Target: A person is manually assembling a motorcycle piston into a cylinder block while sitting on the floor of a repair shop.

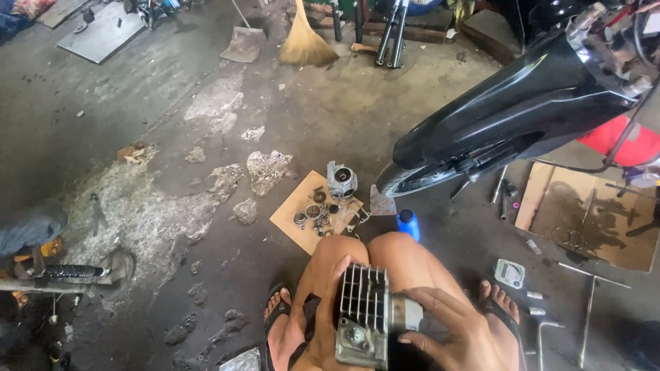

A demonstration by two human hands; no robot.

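Finned engine cylinder (pixel 363 312) in both hands, held over the knees.

Right hand (pixel 457 330) wrapped tight round the sleeve end, left hand (pixel 323 323) cupping the finned side from underneath. Just past the knees: blue bottle (pixel 408 223), cardboard piece (pixel 302 213) with small engine parts (pixel 323 209). Further out, black motorbike fender (pixel 522 110), then broom (pixel 304 38) way at the back.
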